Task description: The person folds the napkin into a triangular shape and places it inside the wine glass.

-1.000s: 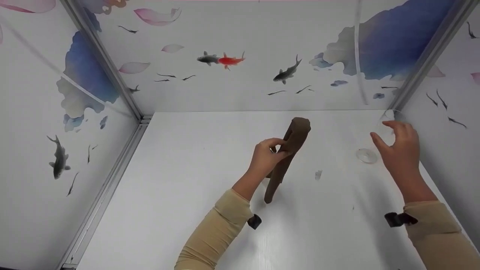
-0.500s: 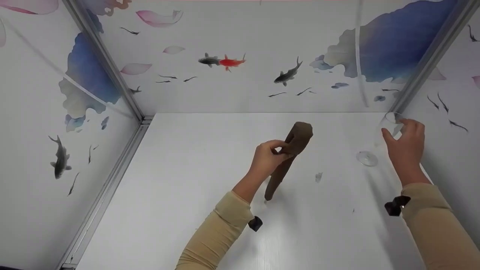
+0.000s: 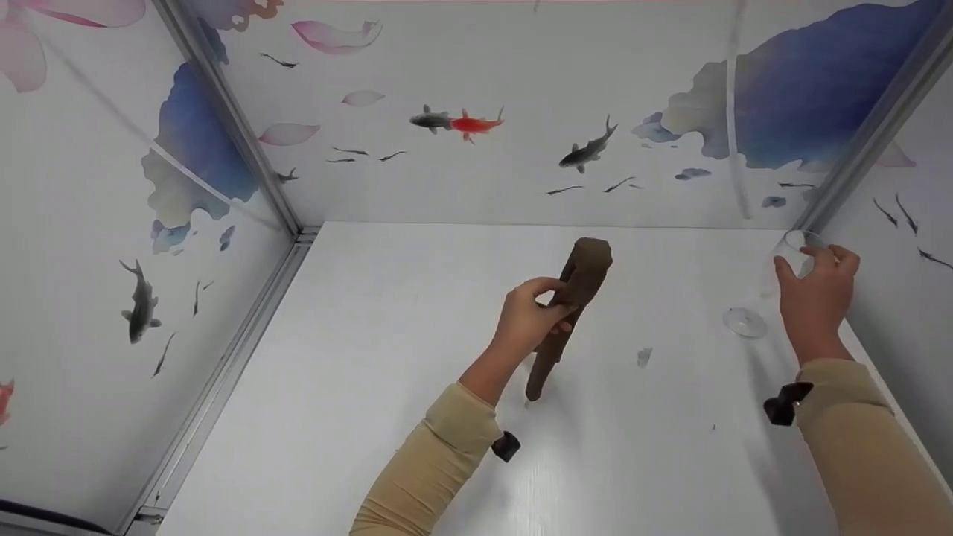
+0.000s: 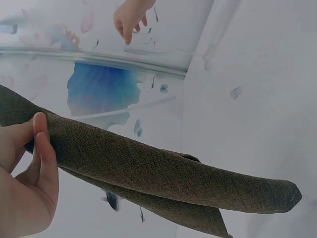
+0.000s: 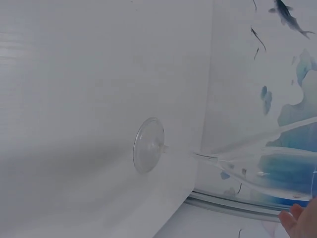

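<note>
My left hand (image 3: 530, 313) pinches a folded brown cloth (image 3: 588, 272) between thumb and fingers above the table. In the left wrist view, that cloth (image 4: 148, 153) is a long, coarse-woven strip with a loose fold underneath, stretching right from the left fingers (image 4: 47, 158). At the far right corner, my right hand (image 3: 819, 294) has thumb and fingers bent around the upper bowl of a clear wine glass (image 3: 795, 240). The glass's round foot (image 5: 148, 145) rests on the table in the right wrist view, while its tapering bowl (image 5: 277, 171) runs out of frame beside the right fingers (image 5: 294, 218).
A white table (image 3: 357, 357) lies inside painted panels, with a back wall (image 3: 461, 179) behind it. Metal rails (image 3: 223, 119) mark the corners. A small grey smudge (image 3: 644, 357) shows on the tabletop between the cloth and the glass.
My right hand has moved right and slightly forward to the glass, and its fingers have drawn in around the bowl. The left hand keeps the cloth nearly still; the head view has shifted slightly.
</note>
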`<state>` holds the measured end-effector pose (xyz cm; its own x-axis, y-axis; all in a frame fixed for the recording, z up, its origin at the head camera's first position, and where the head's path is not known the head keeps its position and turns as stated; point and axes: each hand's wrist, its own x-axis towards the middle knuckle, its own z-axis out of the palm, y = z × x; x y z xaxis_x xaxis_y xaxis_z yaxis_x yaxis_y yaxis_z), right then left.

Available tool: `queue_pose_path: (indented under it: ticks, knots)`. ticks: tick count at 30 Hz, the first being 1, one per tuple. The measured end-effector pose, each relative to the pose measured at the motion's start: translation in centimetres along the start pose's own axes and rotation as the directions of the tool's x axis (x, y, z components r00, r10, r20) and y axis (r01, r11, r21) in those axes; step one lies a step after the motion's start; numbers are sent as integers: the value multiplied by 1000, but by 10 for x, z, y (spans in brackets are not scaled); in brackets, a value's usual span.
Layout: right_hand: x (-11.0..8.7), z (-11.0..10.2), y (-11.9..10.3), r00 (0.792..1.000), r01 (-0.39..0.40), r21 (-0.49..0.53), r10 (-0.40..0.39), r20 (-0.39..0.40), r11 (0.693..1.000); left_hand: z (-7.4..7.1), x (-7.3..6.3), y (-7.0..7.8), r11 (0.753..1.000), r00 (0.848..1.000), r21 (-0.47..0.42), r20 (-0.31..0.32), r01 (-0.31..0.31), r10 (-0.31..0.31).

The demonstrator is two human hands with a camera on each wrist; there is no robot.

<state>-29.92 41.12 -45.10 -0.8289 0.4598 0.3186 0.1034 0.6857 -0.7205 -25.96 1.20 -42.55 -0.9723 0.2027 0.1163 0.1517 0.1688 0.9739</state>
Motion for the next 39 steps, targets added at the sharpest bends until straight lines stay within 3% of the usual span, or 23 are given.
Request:
queue_pose_path:
  ticks: [8, 17, 24, 28, 33, 39]
  knots:
    - [-5, 9, 1, 996, -65, 19, 66, -52, 998, -4, 1, -3, 991, 999, -132, 4, -34, 35]
    - [-11, 13, -1, 998, -48, 30, 50, -45, 998, -12, 0, -8, 991, 991, 28, 10, -132, 132]
    - [-23, 13, -14, 999, -36, 63, 35, 9, 997, -16, -1, -12, 989, 989, -47, 39, -141, 143]
    - [-35, 15, -24, 998, -32, 108, 26, 59, 994, -17, -3, -15, 983, 991, -135, 37, -123, 129]
    - [-53, 19, -40, 994, 28, 123, -41, 100, 992, -20, -5, -15, 967, 994, -232, 24, -101, 110]
    - [-73, 25, -64, 973, 190, 137, -205, 106, 972, -25, -8, -13, 939, 998, -342, 7, -50, 56]
